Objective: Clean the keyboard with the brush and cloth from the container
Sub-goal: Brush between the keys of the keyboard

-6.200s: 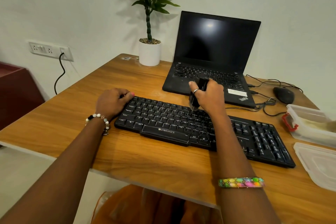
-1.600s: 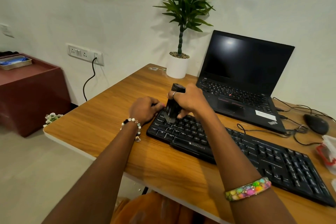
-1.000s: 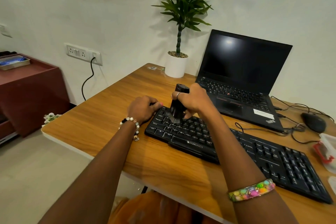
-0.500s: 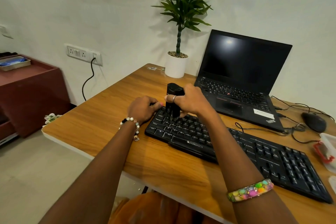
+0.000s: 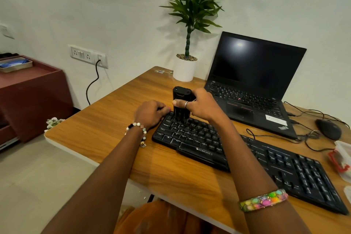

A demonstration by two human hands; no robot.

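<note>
Right hand: clamped round upright black block-shaped brush, bristles down on the top-left keys.
Left hand: curled fingers resting on the far-left corner.
Black Zebronics keyboard: on wooden desk, clear plastic container at its 3 o'clock.

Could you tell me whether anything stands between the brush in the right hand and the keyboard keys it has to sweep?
Nothing visible does. The right hand grips the brush upright with its lower end already on the keyboard keys at the far left corner. The left hand rests beside it at the keyboard's left end, not under the brush.
</note>
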